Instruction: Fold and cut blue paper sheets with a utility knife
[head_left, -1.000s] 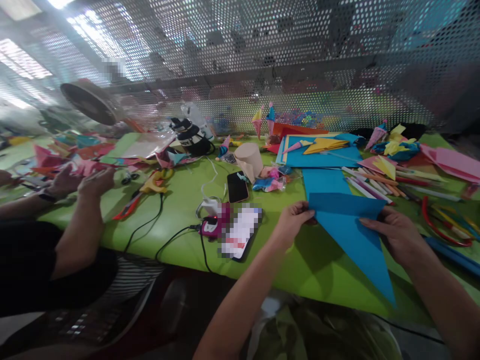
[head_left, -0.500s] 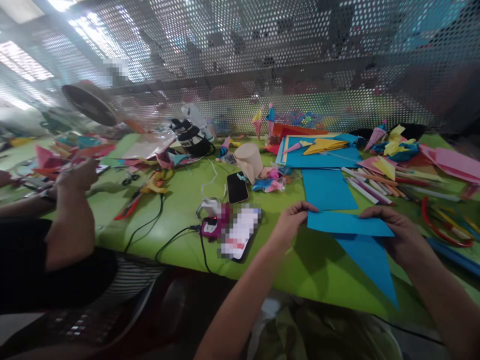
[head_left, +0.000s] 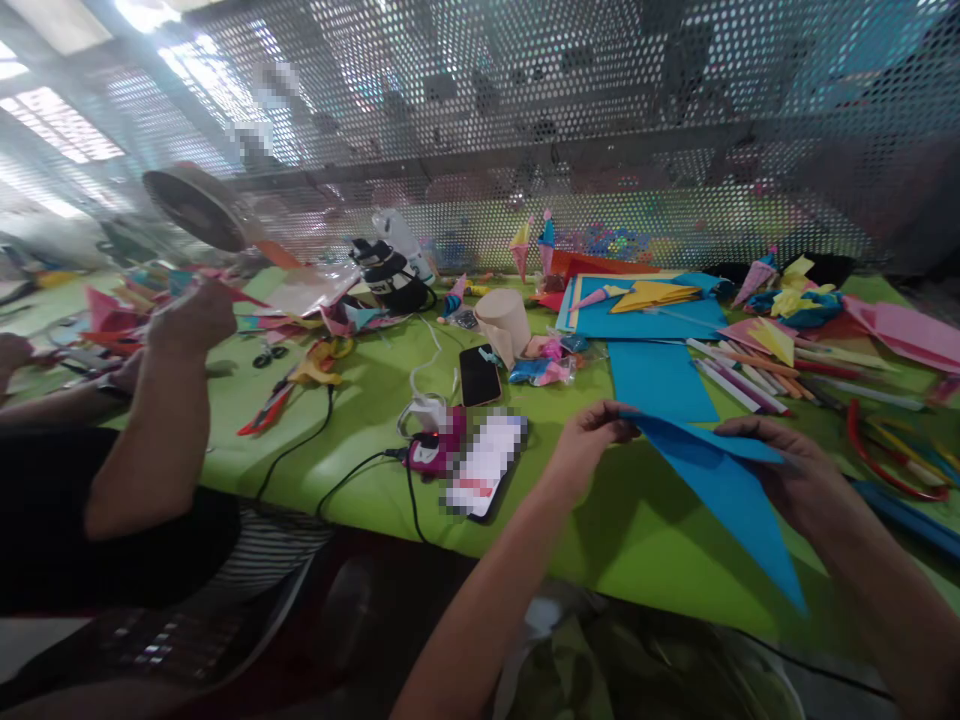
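Blue paper (head_left: 739,490) was held up, folded, between two hands above a green table (head_left: 622,570).
The left hand (head_left: 592,445) pinched its left corner between thumb and fingers; the right hand (head_left: 787,465) gripped the other end, and a long point of the sheet hung down over the table. Beyond it a blue strip (head_left: 661,388) lay flat, with pens (head_left: 739,388) to its right. Left of the left hand lay a lit phone (head_left: 491,455), its screen pixelated past reading except for a red band; behind it was a dark phone (head_left: 481,378). Just left, a magenta socket block (head_left: 450,430) carried a pale mark too blurred to read. Farther back, white marks on a black pouch (head_left: 396,290) were also unreadable.
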